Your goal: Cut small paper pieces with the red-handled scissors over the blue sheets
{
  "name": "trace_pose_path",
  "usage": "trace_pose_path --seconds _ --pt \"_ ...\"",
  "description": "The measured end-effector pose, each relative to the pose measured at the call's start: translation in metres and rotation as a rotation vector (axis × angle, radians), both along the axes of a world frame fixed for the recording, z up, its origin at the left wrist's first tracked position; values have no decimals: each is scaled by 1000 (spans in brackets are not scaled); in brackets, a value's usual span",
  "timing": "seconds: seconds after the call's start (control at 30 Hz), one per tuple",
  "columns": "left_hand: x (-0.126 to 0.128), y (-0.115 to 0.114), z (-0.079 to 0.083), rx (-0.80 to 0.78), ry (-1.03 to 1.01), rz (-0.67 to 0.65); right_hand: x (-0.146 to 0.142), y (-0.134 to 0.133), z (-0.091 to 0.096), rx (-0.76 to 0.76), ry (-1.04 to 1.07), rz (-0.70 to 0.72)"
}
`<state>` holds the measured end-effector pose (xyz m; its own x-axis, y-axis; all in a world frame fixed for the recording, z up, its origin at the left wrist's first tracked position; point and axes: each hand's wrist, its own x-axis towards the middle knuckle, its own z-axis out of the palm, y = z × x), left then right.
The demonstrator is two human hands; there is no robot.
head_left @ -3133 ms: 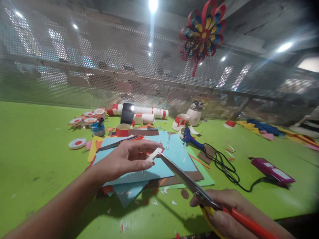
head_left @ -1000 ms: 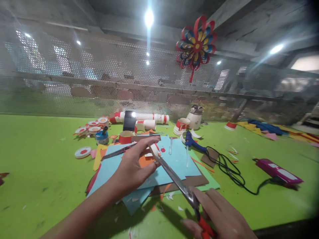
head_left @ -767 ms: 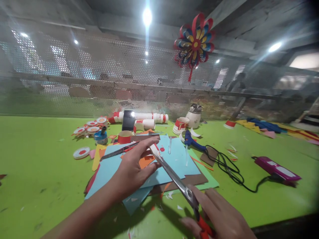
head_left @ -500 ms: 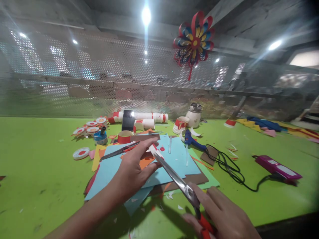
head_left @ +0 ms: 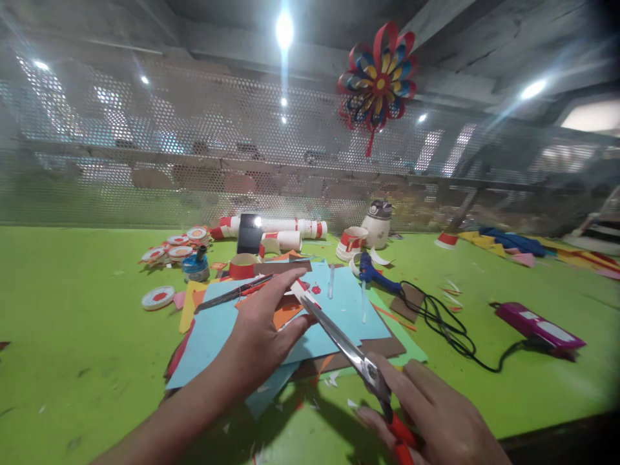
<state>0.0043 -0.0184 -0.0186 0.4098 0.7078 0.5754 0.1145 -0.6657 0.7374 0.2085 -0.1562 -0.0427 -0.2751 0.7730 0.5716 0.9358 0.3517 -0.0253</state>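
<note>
Head view: left grip [head_left: 261, 323] has thumb and fingertips a little apart, a small white-and-red paper piece [head_left: 297, 290] spanning the gap; seemingly pinched at its edges, though exact contact is partly hidden. Right grip [head_left: 440, 416] is curled round the red handles of long-bladed scissors [head_left: 356, 358], blades nearly together, tips at the piece. Holding it by the edges likely leaves its middle free for the tips; raised above the blue paper sheets [head_left: 349, 303], it gives the blades clearance.

Directly below left grip: those sheets, layered on the green table [head_left: 87, 290]. Just behind it, a second pair of scissors [head_left: 225, 296] lies flat, probably parked within reach. Farther left, a white disc with red centre [head_left: 159, 298]. Beyond right grip, a blue hot glue gun [head_left: 380, 279] rests nose toward the sheets, perhaps for easy pickup; its black cable [head_left: 448, 329] loops right toward a purple power block [head_left: 537, 329], away from both grips.
</note>
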Motion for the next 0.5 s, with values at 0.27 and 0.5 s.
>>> trace_pose_path --seconds 0.27,0.5 --pt "-1 0 2 51 58 48 0 -1 0 -7 -18 -15" --pt "-2 2 -1 90 90 51 0 1 -4 -25 14 -19"
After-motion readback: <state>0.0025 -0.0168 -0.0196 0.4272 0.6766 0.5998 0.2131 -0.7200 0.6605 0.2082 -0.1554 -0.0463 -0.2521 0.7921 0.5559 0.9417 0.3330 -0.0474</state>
